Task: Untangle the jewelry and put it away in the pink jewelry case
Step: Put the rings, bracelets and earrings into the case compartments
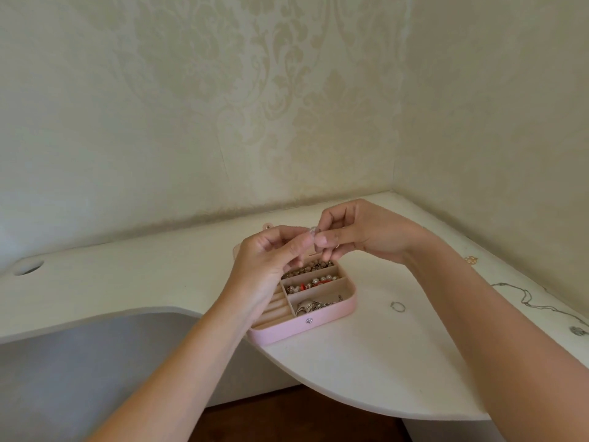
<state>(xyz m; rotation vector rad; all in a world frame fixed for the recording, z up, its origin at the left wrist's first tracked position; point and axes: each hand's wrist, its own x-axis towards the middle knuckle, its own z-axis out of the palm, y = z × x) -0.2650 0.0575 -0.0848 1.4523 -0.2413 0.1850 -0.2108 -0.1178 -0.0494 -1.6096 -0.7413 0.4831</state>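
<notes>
My L hand (pixel 271 260) & R hand (pixel 360 232) meet centre frame, pinching small clear jewelry piece (pixel 314 232): untangling, I reckon; next needs gentle teasing apart.

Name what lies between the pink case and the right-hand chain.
A small silver ring on the white desk, head view; the forearm hides part.

The left hand (pixel 271 263) and right hand (pixel 360 234) hang over the back of the pink jewelry case (pixel 280 333) and block that way in; its front right box is open from above. Left of the case the tabletop (pixel 127 282) is bare; right of it lie a small ring (pixel 397 306) and, farther, a thin chain (pixel 535 301).
</notes>
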